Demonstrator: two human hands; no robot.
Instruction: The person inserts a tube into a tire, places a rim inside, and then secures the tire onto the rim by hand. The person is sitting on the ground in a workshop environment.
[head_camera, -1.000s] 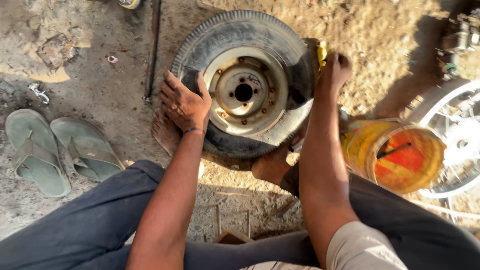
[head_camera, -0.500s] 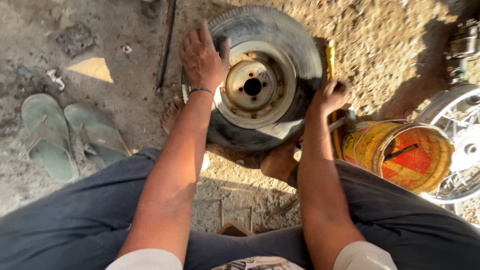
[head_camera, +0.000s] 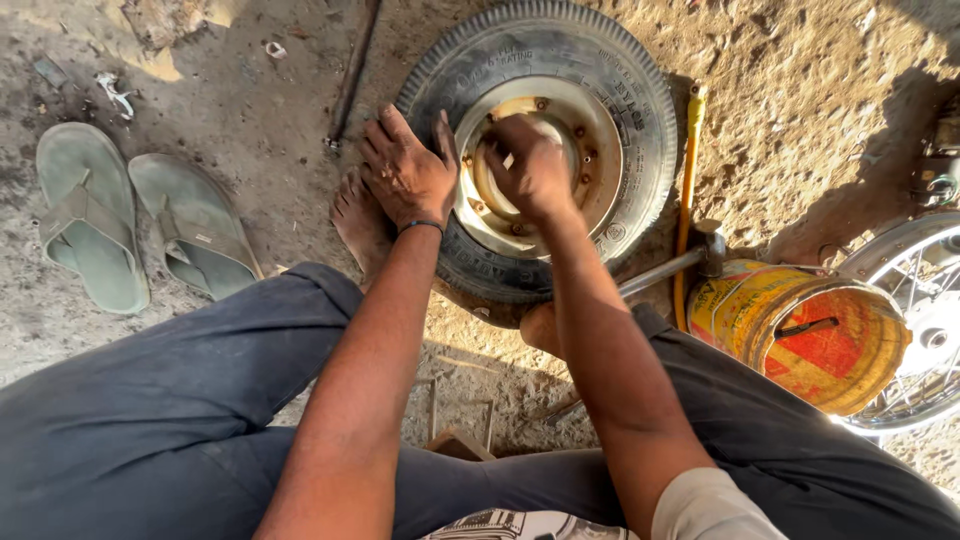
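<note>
Flat, ungripping, left hand (head_camera: 405, 172) presses the tyre (head_camera: 640, 120) sidewall; right hand (head_camera: 530, 165) curls inside the steel rim (head_camera: 600, 165), grasp unclear. Hammer (head_camera: 690, 258) lies beside yellow bucket (head_camera: 800, 335).

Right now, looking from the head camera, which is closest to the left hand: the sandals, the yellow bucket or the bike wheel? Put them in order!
From the left hand, resting on the tyre's left side:
1. Sandals, on the dirt to the left.
2. Yellow bucket, lying on its side to the lower right.
3. Bike wheel, at the far right edge, behind the bucket.
</note>
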